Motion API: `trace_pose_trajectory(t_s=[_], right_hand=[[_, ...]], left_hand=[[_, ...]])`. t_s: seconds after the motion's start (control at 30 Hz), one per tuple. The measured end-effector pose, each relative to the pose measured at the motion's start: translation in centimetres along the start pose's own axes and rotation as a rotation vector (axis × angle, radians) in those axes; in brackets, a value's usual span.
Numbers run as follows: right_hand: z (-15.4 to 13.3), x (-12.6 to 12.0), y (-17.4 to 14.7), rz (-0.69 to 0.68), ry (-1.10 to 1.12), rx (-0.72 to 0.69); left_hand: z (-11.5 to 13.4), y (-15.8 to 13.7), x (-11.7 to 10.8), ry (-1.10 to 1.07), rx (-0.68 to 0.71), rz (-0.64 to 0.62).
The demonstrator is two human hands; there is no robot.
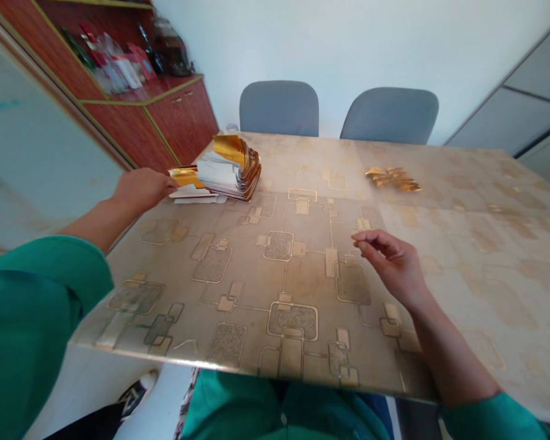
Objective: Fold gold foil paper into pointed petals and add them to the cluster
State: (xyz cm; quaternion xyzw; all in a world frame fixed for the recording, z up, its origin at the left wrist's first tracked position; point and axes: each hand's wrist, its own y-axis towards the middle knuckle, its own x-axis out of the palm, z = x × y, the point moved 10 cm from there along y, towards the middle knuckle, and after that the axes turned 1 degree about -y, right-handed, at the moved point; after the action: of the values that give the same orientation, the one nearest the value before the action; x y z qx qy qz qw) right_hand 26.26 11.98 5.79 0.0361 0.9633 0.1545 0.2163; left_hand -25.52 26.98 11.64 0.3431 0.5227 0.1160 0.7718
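Green sleeve (22,330) nearest; left hand (144,186) pinching gold paper (186,178); right hand (394,266), fingertips (360,236) pressed together; shoe (137,391) markings illegible.

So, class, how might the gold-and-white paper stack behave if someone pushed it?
The paper stack would probably bend, since its upper sheets curl. It may slide apart, as its edges lie uneven. Its shiny gold surfaces might prove slippery.

The person wears a plain green top (238,406) with a small pale button (283,419) down its front; the loose left sleeve (41,293) and matching right sleeve (495,418) leave the forearms (449,348) bare.
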Motion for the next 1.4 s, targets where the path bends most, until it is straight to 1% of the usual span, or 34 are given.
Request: trace_pose_trajectory(t_s=[0.17, 0.2, 0.27, 0.33, 0.37, 0.4, 0.43, 0.53, 0.6, 0.67, 0.73, 0.8, 0.83, 0.9, 0.97, 1.0, 1.07, 1.13, 1.23, 1.3, 1.4], right_hand=[[0.4, 0.5, 0.1, -0.015, 0.003, 0.005], [0.5, 0.6, 0.1, -0.019, 0.000, 0.006], [0.6, 0.6, 0.2, -0.025, -0.004, 0.007], [0.8, 0.6, 0.2, -0.025, -0.003, 0.008], [0.9, 0.6, 0.3, -0.025, 0.003, 0.011], [1.0, 0.6, 0.3, -0.028, 0.013, 0.014], [1.0, 0.7, 0.3, -0.036, 0.029, 0.018], [1.1, 1.3, 0.3, -0.099, 0.095, 0.040], [0.9, 2.1, 0.2, -0.169, 0.150, 0.065], [0.5, 3.1, -0.2, -0.257, 0.217, 0.099], [0.2, 4.6, -0.9, -0.374, 0.313, 0.154], [0.0, 6.5, -1.9, -0.506, 0.422, 0.241], [0.0, 7.5, -2.5, -0.562, 0.474, 0.294], [0.0, 9.1, -3.3, -0.618, 0.557, 0.397], [-0.4, 10.4, -3.9, -0.658, 0.681, 0.469], [-0.7, 11.0, -4.3, -0.704, 0.721, 0.492], [-0.6, 11.0, -4.0, -0.665, 0.768, 0.528], [0.1, 10.0, -3.3, -0.559, 0.757, 0.545], [1.1, 8.1, -2.2, -0.410, 0.717, 0.531], [1.4, 7.3, -1.7, -0.361, 0.710, 0.511], [1.5, 7.0, -1.7, -0.370, 0.701, 0.492]], left_hand=[[0.7, -0.1, -0.3, 0.325, 0.059, -0.107], [0.7, -0.1, -0.6, 0.352, 0.041, -0.114], [0.3, -0.1, -1.4, 0.340, -0.047, -0.109], [0.2, -0.4, -2.7, 0.327, -0.144, -0.065], [0.9, -0.6, -2.8, 0.307, -0.132, -0.093], [1.8, -1.0, -4.0, 0.311, -0.125, -0.016], [3.1, -1.4, -4.9, 0.317, -0.078, 0.041], [8.9, -3.6, -7.2, 0.329, 0.174, 0.171], [12.7, -5.4, -8.2, 0.270, 0.299, 0.219], [16.4, -7.0, -8.4, 0.169, 0.378, 0.189], [20.0, -8.5, -8.1, 0.040, 0.433, 0.147], [24.1, -10.2, -7.0, -0.113, 0.533, 0.042], [25.6, -10.8, -6.4, -0.161, 0.533, 0.007], [28.4, -12.1, -5.5, -0.234, 0.569, -0.043], [29.9, -12.7, -4.5, -0.287, 0.532, -0.070], [30.4, -12.8, -3.7, -0.307, 0.506, -0.114], [30.9, -12.5, -2.4, -0.355, 0.435, -0.168], [31.2, -11.8, -1.0, -0.401, 0.378, -0.225], [31.8, -10.9, 0.9, -0.442, 0.398, -0.311], [31.6, -10.2, 1.2, -0.402, 0.439, -0.274], [29.9, -9.3, 0.1, -0.266, 0.487, -0.074]])
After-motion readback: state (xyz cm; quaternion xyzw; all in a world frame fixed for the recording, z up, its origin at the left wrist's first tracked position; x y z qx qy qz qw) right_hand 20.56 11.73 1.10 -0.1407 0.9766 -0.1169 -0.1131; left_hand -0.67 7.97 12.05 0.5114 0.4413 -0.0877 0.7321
